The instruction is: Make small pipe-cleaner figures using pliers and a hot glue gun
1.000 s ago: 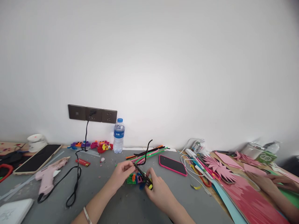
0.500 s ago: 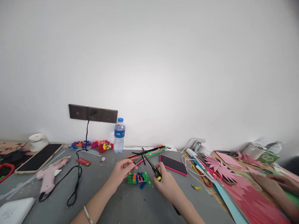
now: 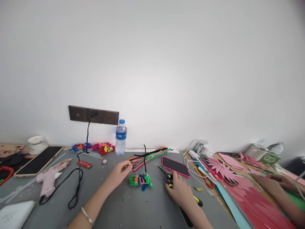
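In the head view, the pliers (image 3: 168,176) are being grasped around their joint by the right hand (image 3: 182,189), at the grey desk (image 3: 133,210). The left hand (image 3: 120,171) is being held half curled beside the fuzzy stems (image 3: 157,155); whether anything is being pinched cannot be told. The fuzzy figure (image 3: 141,180) is lying between both hands, being touched by neither. Probably the pliers are being laid aside; by the next move, a free right hand is seemingly being called for. On the bottle (image 3: 121,147), a blue label (image 3: 121,135) is being shown, perhaps reading 冰露.
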Demonstrator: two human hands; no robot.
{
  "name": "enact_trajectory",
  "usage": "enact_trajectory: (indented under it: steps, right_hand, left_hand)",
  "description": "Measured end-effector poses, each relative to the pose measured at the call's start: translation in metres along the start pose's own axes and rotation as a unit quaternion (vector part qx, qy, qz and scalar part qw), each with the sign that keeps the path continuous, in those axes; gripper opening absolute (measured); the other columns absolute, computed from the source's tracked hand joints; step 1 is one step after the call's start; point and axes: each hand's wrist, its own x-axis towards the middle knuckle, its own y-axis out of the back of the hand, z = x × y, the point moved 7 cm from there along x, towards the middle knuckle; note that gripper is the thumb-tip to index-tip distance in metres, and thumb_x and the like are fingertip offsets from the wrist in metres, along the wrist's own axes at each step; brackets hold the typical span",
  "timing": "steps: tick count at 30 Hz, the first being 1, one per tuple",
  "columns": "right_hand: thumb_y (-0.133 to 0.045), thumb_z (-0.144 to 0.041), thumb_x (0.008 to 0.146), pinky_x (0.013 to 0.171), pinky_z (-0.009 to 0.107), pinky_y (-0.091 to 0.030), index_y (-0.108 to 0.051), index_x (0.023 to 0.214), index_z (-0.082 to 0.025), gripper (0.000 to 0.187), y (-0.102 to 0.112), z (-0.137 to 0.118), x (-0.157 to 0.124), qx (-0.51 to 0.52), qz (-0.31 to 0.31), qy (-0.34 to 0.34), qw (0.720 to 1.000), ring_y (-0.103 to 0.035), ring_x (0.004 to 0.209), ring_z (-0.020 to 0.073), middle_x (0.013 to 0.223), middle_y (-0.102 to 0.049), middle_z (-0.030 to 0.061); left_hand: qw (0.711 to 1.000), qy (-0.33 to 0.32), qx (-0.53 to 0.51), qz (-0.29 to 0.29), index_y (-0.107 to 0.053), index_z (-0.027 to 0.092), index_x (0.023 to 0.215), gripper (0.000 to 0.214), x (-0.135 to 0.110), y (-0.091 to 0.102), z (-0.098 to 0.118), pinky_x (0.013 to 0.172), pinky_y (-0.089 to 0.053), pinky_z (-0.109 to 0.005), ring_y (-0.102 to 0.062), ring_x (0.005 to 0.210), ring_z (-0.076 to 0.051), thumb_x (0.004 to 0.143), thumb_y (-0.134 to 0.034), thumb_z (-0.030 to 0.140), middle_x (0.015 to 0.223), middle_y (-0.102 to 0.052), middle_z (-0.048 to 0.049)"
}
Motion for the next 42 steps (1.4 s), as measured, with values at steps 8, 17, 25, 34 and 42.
enact_trajectory:
  steps: [8, 17, 25, 34, 42]
  right_hand:
    - [-0.051, -0.015, 0.080, 0.081, 0.035, -0.043, -0.053, 0.112, -0.021, 0.033, -0.005, -0.006, 0.004, 0.062, 0.126, 0.083, 0.987, -0.055, 0.104, 0.0291, 0.111, -0.058, 0.0109]
    - [-0.046, -0.012, 0.073, 0.091, 0.042, -0.040, -0.052, 0.122, -0.023, 0.050, -0.012, -0.006, 0.010, 0.120, 0.085, 0.116, 0.982, -0.052, 0.112, 0.0298, 0.123, -0.057, 0.0101]
    - [-0.046, -0.015, 0.066, 0.093, 0.041, -0.040, -0.055, 0.112, -0.022, 0.047, -0.004, -0.014, 0.013, 0.207, 0.127, 0.149, 0.959, -0.057, 0.108, 0.0281, 0.113, -0.061, 0.0094]
    - [-0.051, -0.023, 0.079, 0.078, 0.036, -0.040, -0.054, 0.087, -0.023, 0.008, 0.006, -0.067, -0.014, 0.259, 0.100, 0.208, 0.938, -0.062, 0.084, 0.0227, 0.087, -0.067, 0.0025]
    - [-0.050, -0.021, 0.081, 0.069, 0.031, -0.039, -0.049, 0.080, -0.022, 0.002, 0.018, -0.087, -0.017, 0.289, 0.147, 0.232, 0.917, -0.059, 0.071, 0.0195, 0.074, -0.059, 0.0000]
  left_hand:
    - [0.982, 0.042, 0.135, -0.125, -0.065, 0.020, 0.064, 0.027, -0.010, 0.008, -0.008, 0.060, -0.034, -0.025, -0.047, 0.064, -0.017, 0.079, -0.058, 0.041, 0.074, -0.055, -0.0003]
    - [0.951, 0.036, 0.196, -0.238, -0.072, 0.021, 0.067, 0.018, -0.020, 0.000, -0.009, 0.072, -0.041, -0.027, -0.057, 0.085, -0.021, 0.074, -0.063, 0.035, 0.084, -0.060, -0.0023]
    - [0.955, 0.067, 0.177, -0.227, -0.072, 0.020, 0.073, 0.022, -0.021, 0.008, -0.014, 0.065, -0.042, -0.027, -0.059, 0.079, -0.021, 0.074, -0.063, 0.040, 0.089, -0.063, -0.0040]
    - [0.970, 0.065, 0.170, -0.159, -0.066, 0.022, 0.102, 0.038, -0.015, -0.002, -0.011, 0.076, -0.045, -0.030, -0.059, 0.090, -0.024, 0.073, -0.065, 0.046, 0.097, -0.065, -0.0045]
    - [0.975, 0.029, 0.166, -0.148, -0.069, 0.022, 0.094, 0.027, -0.014, -0.003, -0.008, 0.076, -0.045, -0.029, -0.060, 0.088, -0.022, 0.075, -0.066, 0.041, 0.096, -0.067, -0.0040]
